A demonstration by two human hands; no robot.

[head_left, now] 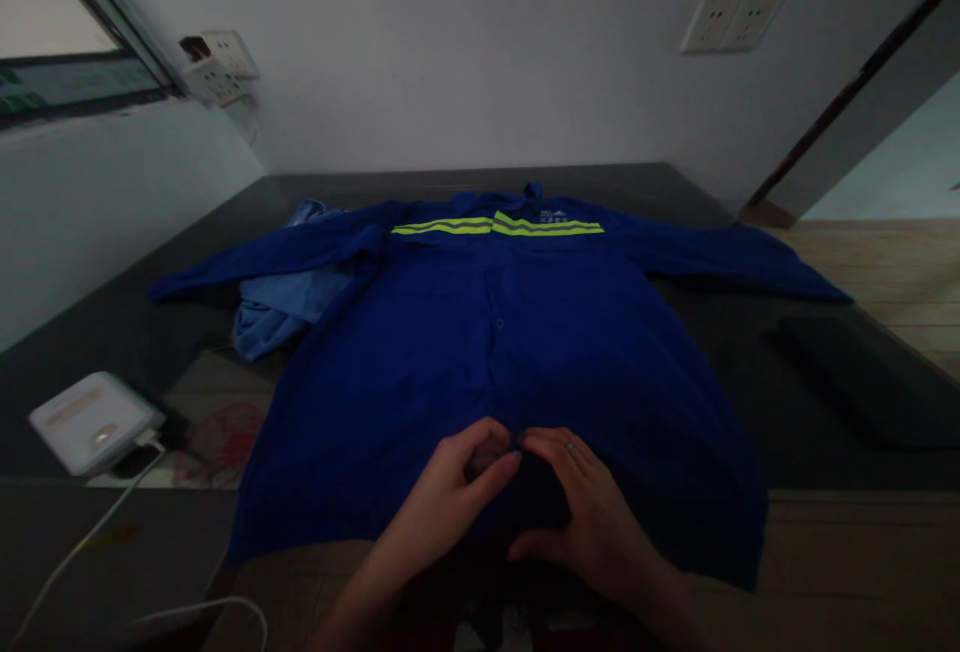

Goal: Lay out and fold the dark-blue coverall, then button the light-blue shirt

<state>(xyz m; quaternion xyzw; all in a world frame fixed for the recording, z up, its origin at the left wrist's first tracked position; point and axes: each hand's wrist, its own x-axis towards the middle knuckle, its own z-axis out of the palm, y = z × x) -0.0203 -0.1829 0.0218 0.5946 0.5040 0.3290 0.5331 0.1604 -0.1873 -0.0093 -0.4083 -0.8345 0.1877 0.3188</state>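
Note:
A dark blue work jacket [495, 352] with two yellow-green reflective stripes across the chest lies spread flat, front up, sleeves stretched out to both sides. My left hand [450, 497] and my right hand [589, 507] meet at the front opening near the jacket's bottom hem. Both have their fingers pinched on the blue fabric there, thumbs and fingertips nearly touching each other. A ring shows on a finger of my right hand.
A lighter blue garment [281, 307] lies crumpled under the left sleeve. A white box-like device [94, 422] with white cables sits at the left. A dark flat object [855, 377] lies at the right. Wall sockets [731, 24] hang above.

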